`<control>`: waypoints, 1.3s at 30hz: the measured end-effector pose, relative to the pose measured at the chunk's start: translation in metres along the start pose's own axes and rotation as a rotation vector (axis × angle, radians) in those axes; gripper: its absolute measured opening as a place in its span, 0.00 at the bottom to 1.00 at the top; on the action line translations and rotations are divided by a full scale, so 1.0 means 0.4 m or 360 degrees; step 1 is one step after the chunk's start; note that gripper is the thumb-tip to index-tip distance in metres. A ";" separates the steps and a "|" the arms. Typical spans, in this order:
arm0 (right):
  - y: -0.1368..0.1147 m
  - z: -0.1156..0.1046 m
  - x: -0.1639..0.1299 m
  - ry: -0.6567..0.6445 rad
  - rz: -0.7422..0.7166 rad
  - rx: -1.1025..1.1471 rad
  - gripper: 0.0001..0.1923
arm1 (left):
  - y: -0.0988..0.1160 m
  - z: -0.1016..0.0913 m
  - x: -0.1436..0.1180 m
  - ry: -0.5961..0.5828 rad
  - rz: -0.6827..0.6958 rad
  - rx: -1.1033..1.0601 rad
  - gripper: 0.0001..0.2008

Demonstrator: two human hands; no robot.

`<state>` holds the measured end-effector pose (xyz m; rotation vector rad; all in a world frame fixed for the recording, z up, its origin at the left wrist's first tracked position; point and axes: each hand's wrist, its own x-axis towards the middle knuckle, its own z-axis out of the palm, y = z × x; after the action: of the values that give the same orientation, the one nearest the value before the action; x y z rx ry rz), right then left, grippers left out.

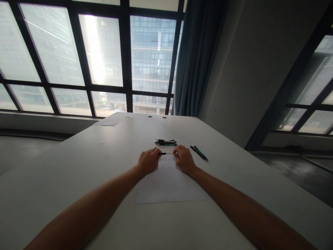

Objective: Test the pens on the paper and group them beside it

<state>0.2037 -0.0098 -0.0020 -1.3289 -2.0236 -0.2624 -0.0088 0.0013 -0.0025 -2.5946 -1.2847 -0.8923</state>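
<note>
The left hand is grasping a dark pen, with its fingers curling around one end. A thin bit is poking out from those fingers toward the right hand. The right fingers are bending in close to its tip, but I cannot tell if they are pinching it. The white paper is lying under the hands and reaching out on the near side of the fingers. If the left fingers are squeezing too softly, the pen could be slipping down onto the paper. If the right fingers are tugging crookedly, the thin bit could be bending. A bunch of pens is lying just past the fingers, and two pens are resting right of them, so a dropped part could be getting mixed in.
</note>
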 end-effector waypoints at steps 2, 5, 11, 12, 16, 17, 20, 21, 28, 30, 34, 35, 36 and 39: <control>0.002 0.001 0.000 0.0005 -0.0012 0.0016 0.06 | 0.002 -0.003 0.001 -0.0017 -0.0007 0.0002 0.07; 0.005 0.004 0.000 0.0005 -0.0034 0.0038 0.06 | 0.005 -0.006 0.000 -0.0028 -0.0010 -0.0010 0.08; 0.000 0.006 -0.003 0.0048 -0.0176 0.0059 0.06 | -0.002 0.003 -0.002 -0.0019 0.0080 -0.0050 0.08; -0.002 0.004 -0.004 0.0051 -0.0218 0.0056 0.05 | -0.003 0.005 -0.002 -0.0021 0.0115 -0.0060 0.08; -0.015 -0.003 -0.005 0.0045 -0.0367 0.0032 0.05 | -0.006 0.008 -0.002 -0.0018 0.0214 -0.0108 0.09; -0.018 -0.004 -0.005 0.0038 -0.0398 0.0031 0.05 | -0.007 0.008 -0.002 -0.0017 0.0228 -0.0117 0.09; -0.022 -0.005 -0.006 0.0024 -0.0441 0.0077 0.07 | -0.008 0.009 -0.002 -0.0022 0.0249 -0.0136 0.09; -0.022 -0.004 -0.006 0.0022 -0.0437 0.0115 0.07 | -0.009 0.009 -0.002 -0.0019 0.0246 -0.0142 0.09; 0.026 0.008 0.005 0.0189 0.0011 0.0162 0.13 | -0.009 0.014 0.001 0.0049 0.0187 -0.0217 0.08; 0.048 0.010 0.009 0.0168 0.0186 -0.0030 0.14 | -0.008 0.015 0.004 0.0088 0.0150 -0.0251 0.09; 0.075 0.015 0.011 -0.0122 0.0280 -0.0258 0.15 | -0.010 0.020 0.008 0.0093 0.0157 -0.0286 0.09; 0.077 0.017 0.011 -0.0186 0.0291 -0.0264 0.15 | -0.010 0.021 0.008 0.0078 0.0173 -0.0289 0.09; 0.078 0.018 0.011 -0.0237 0.0298 -0.0259 0.14 | -0.011 0.022 0.008 0.0060 0.0187 -0.0289 0.08; 0.077 0.019 0.010 -0.0297 0.0305 -0.0196 0.10 | -0.010 0.021 0.008 0.0030 0.0192 -0.0269 0.08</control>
<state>0.2261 0.0113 -0.0112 -1.6670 -2.0397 -0.1831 -0.0064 0.0088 -0.0084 -2.7488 -1.0779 -1.0427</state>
